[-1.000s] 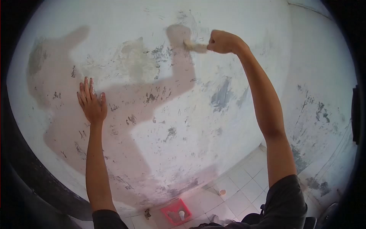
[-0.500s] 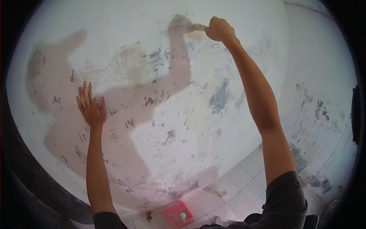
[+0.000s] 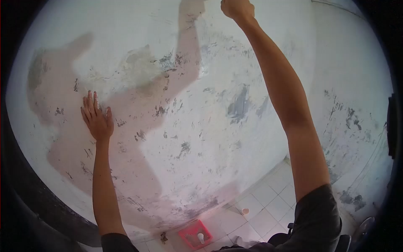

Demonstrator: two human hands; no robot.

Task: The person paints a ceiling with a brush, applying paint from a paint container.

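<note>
My left hand [image 3: 97, 122] lies flat on the patchy white wall [image 3: 197, 164], fingers stretched upward and somewhat spread, with whitish residue on the fingertips. It holds nothing. High at the top edge, my right hand [image 3: 238, 9] is closed in a fist near the wall. A short brownish tool, something like a scraper, showed in that fist a moment ago; now it is out of frame or hidden. Grey-dark scuffs and a bare beige patch [image 3: 145, 67] mark the wall between the hands. My shadow falls across the left part.
Below, a red plastic tray [image 3: 195, 235] holding a white object sits on the tiled floor [image 3: 264, 210]. A small round pale item [image 3: 245, 211] lies on the tiles. A second scuffed wall [image 3: 348, 113] meets the first at the right. A dark edge curves along the left.
My right hand has moved up and slightly left, carrying the tool out of sight. Its shadow rose too. The left hand stays on the wall, the view having shifted only slightly.
</note>
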